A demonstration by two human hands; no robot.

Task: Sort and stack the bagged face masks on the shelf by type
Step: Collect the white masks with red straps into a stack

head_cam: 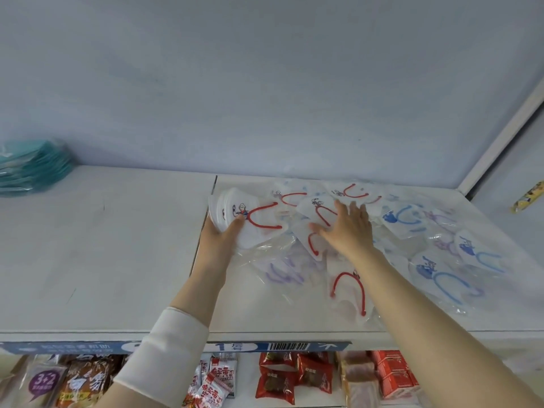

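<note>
On the white top shelf [103, 245] lies a loose spread of bagged white face masks with red, blue and purple ear loops. My left hand [219, 234] grips a small stack of red-loop masks [253, 222] at the spread's left edge, thumb on top. My right hand [347, 228] lies flat with fingers apart on another red-loop mask [316, 210] in the middle of the pile. Blue-loop masks [441, 275] lie at the right, purple-loop masks [282, 272] near the front. A neat stack of teal bagged masks [32, 172] sits at the far left.
The shelf's back wall stands close behind the masks, and a white upright post [500, 136] bounds the right side. Below the shelf edge with its blue label strip [176, 347] hang and stand snack packets [282, 378]. A yellow packet [527, 198] sits beyond the post.
</note>
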